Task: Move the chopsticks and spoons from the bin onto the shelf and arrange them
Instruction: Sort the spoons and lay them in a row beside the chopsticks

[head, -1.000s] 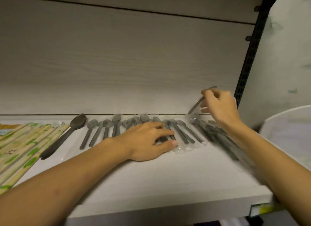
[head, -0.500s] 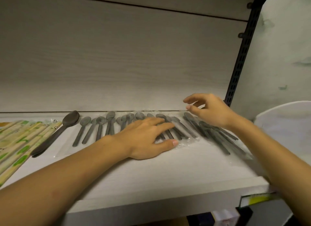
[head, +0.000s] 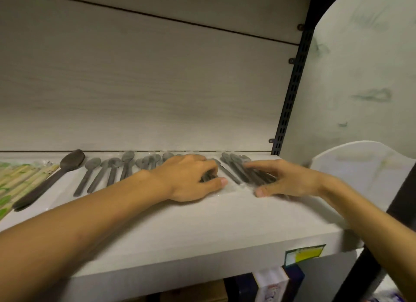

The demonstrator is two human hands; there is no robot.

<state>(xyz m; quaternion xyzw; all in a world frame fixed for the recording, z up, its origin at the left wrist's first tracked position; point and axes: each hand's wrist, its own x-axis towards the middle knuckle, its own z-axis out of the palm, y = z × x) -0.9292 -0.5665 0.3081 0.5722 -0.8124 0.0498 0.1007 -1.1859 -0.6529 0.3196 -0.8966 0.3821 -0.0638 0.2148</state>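
Left hand: my left hand (head: 191,180) lies flat on the wrapped grey spoons (head: 126,166) in the middle of the shelf (head: 202,223), fingers curled a little, grip open, nothing pinched.
Right hand: my right hand (head: 286,180) rests on the right group of spoons (head: 236,166), fingers spread, grip open, thumb on the shelf board.
Where things are: the spoons lie in a row near the back wall; the chopsticks (head: 15,182) lie at the far left; one big dark spoon (head: 51,180) lies between them.
Step in hand: I judge I am straightening the row. I should press lightly and slide the packets sideways together, so handles stay parallel.
Materials: the spoons look like matte plastic in clear, shiny film, probably slippery. The chopsticks have paper sleeves with green print. The shelf is pale with wood grain.
Bin: I think the white bin (head: 364,166) is at the right.
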